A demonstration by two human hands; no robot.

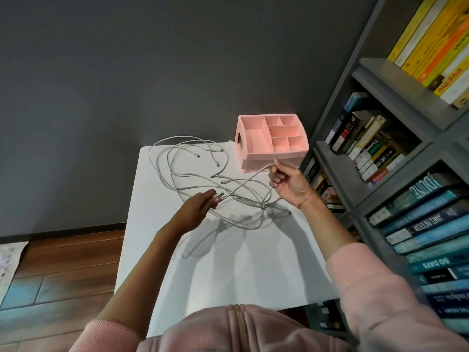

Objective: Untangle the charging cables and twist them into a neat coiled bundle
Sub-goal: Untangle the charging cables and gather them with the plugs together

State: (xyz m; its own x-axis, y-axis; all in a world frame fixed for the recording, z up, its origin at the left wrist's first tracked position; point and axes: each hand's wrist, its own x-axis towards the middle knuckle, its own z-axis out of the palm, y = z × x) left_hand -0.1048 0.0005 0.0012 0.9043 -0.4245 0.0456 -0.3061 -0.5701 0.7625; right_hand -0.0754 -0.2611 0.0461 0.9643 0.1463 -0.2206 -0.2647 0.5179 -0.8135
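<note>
cables (263, 206): tangled in loose loops on the white bench (228, 275), left of and in front of the pink organizer (272, 138) | my right hand (289, 182): raised just in front of the organizer, fingers curled round one strand | my left hand (203, 203): lower, front-left of the organizer, pinching a plug end

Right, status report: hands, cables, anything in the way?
Left hand pinches a plug. Right hand grips a lifted cable. Cables tangled on table. Organizer close behind.
</note>
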